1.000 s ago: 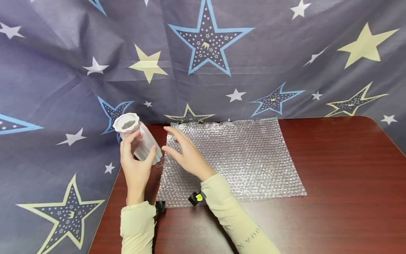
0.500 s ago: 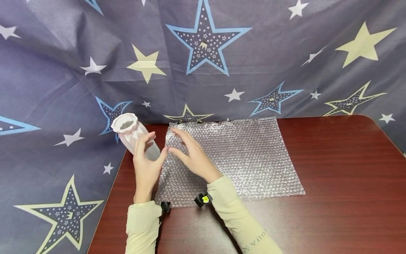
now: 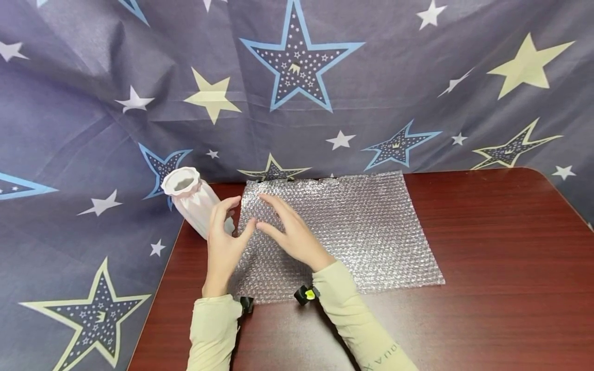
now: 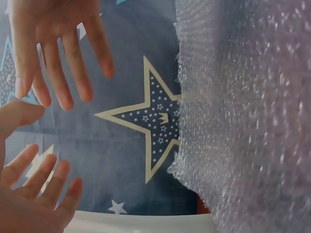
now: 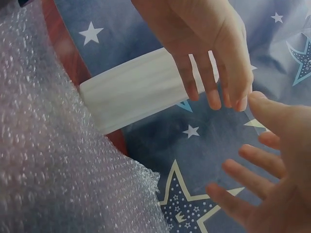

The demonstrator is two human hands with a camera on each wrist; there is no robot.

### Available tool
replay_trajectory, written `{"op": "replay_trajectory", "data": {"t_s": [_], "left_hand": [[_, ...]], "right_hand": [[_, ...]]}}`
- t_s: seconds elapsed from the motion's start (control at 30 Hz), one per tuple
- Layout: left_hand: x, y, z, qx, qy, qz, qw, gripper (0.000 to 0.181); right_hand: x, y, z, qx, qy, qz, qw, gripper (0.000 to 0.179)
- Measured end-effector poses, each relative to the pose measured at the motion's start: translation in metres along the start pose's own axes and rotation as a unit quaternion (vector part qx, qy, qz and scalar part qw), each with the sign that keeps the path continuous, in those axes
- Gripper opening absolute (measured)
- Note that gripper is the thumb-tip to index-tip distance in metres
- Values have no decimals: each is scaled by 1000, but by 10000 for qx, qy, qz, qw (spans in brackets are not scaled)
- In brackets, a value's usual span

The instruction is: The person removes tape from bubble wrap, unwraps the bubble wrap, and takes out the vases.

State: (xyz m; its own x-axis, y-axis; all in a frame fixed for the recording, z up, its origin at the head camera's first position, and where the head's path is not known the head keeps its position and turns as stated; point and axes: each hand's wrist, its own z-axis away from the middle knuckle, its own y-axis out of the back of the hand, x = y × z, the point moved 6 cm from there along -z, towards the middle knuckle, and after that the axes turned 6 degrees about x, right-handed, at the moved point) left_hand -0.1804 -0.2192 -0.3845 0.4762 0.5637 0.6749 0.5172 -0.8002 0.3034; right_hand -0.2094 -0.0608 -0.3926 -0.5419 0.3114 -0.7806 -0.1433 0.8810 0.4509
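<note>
A white, fluted vase point(image 3: 192, 203) with a wavy rim stands upright at the table's back left. My left hand point(image 3: 225, 250) is just right of the vase, partly in front of it in the head view, with fingers spread and nothing held. My right hand point(image 3: 297, 237) hovers over the left part of a bubble wrap sheet point(image 3: 362, 232), fingers apart and bent lightly, palm towards the left hand. The thumbs nearly meet. In the right wrist view, the vase point(image 5: 136, 92) shows behind the left hand point(image 5: 214, 43).
A dark red wooden table point(image 3: 501, 257) extends right and towards the front beyond the wrap. Star-patterned grey fabric point(image 3: 399, 67) hangs behind and at the left, close to the vase. Small black devices point(image 3: 303, 295) sit by the wrists.
My left hand has let go of the vase and moved right, away from it. The right hand has shifted slightly right too, over the bubble wrap. The vase now stands alone.
</note>
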Motion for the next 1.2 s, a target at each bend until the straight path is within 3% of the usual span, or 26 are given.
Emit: {"op": "replay_trajectory", "data": {"t_s": [0.3, 0.97, 1.2], "left_hand": [[-2, -12, 5, -252, 40, 76, 9996, 52], [0, -29, 14, -606, -37, -383, 9974, 51], [2, -37, 16, -869, -71, -663, 9940, 54]], "right_hand": [[7, 7, 4, 54, 61, 306, 9995, 61], [25, 23, 15, -42, 34, 576, 9983, 62], [30, 29, 20, -95, 16, 768, 9970, 65]]}}
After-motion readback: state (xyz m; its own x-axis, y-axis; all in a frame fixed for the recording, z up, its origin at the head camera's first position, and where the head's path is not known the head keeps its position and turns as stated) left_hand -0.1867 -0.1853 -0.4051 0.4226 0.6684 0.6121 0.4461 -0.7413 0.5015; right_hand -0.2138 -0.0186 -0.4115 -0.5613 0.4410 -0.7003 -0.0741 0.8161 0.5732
